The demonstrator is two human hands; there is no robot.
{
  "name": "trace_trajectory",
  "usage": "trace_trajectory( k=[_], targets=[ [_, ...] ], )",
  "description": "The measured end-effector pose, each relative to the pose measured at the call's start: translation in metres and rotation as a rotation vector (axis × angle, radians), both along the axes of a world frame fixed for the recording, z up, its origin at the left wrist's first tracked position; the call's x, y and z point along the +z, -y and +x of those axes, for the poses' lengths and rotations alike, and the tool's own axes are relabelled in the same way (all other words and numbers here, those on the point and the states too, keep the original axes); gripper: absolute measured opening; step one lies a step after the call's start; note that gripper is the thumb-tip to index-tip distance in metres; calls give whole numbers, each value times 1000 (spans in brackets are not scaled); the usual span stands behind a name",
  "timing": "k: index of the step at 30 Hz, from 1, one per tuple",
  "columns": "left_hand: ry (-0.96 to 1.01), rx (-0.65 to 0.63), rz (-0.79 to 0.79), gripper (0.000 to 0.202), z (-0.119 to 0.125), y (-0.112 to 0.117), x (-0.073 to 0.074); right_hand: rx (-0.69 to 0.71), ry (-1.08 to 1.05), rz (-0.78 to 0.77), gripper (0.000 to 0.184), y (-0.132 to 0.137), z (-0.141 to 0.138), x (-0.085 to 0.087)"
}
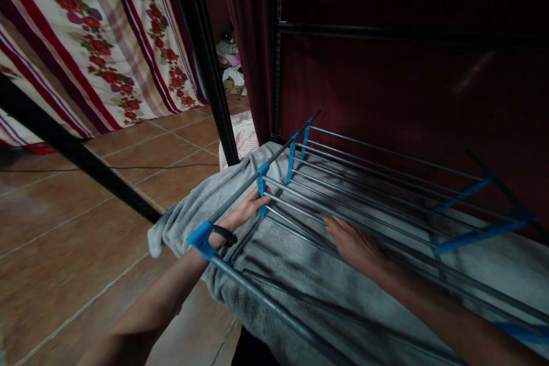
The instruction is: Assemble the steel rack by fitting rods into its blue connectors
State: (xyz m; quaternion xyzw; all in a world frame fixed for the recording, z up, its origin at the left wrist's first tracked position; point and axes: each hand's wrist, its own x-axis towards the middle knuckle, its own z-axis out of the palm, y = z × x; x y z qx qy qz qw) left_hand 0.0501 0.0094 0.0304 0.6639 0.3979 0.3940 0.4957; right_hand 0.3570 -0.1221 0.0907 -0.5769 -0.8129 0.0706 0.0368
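The left hand [249, 207] has its thumb and fingers closed on a blue plastic bracket [261, 183] of a rack of slim silver-grey metal rods [295, 207]; some fingertips are hidden behind it. The rack lies on a fluffy grey blanket [184, 220], its rods running from that bracket beneath the right hand [354, 243]. The right fingers are stretched out close together over a rod; whether they grip it, I cannot tell. The right forearm covers several rods, the far blue end pieces [480, 235] blur, and the near tube is cut off below.
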Motion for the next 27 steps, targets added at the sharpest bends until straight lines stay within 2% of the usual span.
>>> trace_trajectory(
  k=[7,12,17,21,24,27],
  targets=[
    [29,6,17,19,3,5,5,-3,-107,-76,41,-4,1,0],
    [23,-1,18,17,3,9,8,-21,-64,-73,40,-4,-1,1],
    [-25,35,28,15,4,10,13,-46,-49,-93,40,-5,-5,9],
    [-96,23,55,21,2,8,17,-21,-42,-58,45,-4,-11,14],
    [-114,-16,23,35,2,9,19,102,-1,52,55,15,-15,19],
    [-140,10,-39,57,3,13,19,368,-21,72,58,53,-11,39]
  ],
)
